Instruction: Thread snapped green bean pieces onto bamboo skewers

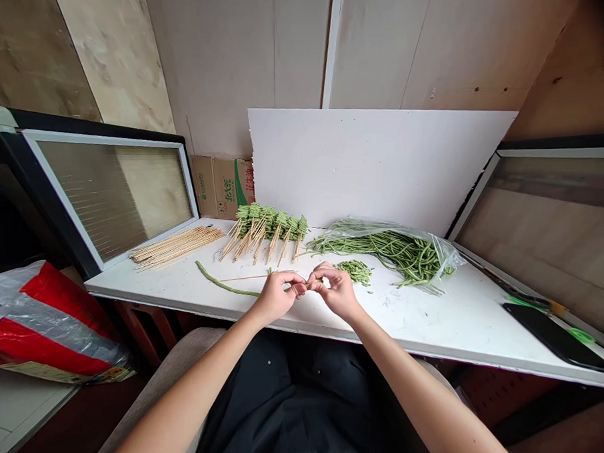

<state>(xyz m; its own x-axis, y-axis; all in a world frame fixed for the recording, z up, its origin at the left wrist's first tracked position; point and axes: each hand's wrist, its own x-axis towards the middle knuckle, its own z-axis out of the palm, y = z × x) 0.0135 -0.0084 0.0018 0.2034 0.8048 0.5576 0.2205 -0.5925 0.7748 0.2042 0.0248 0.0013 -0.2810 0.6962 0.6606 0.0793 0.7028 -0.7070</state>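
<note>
My left hand (pixel 279 294) and my right hand (pixel 335 290) meet over the near edge of the white table (pixel 436 321), both with fingers pinched together. Between them they grip a long green bean (pixel 219 283) that trails off to the left on the table, along with a thin bamboo skewer (pixel 239 278). Right behind my right hand lies a small heap of cut green bean pieces (pixel 356 271). Further back, a row of finished bean skewers (pixel 265 229) is fanned out.
A pile of bare bamboo skewers (pixel 175 247) lies at the back left. An open plastic bag of long beans (pixel 403 249) lies to the right. A black phone (pixel 557 337) rests at the table's right end. A red and white bag (pixel 41 325) sits at left.
</note>
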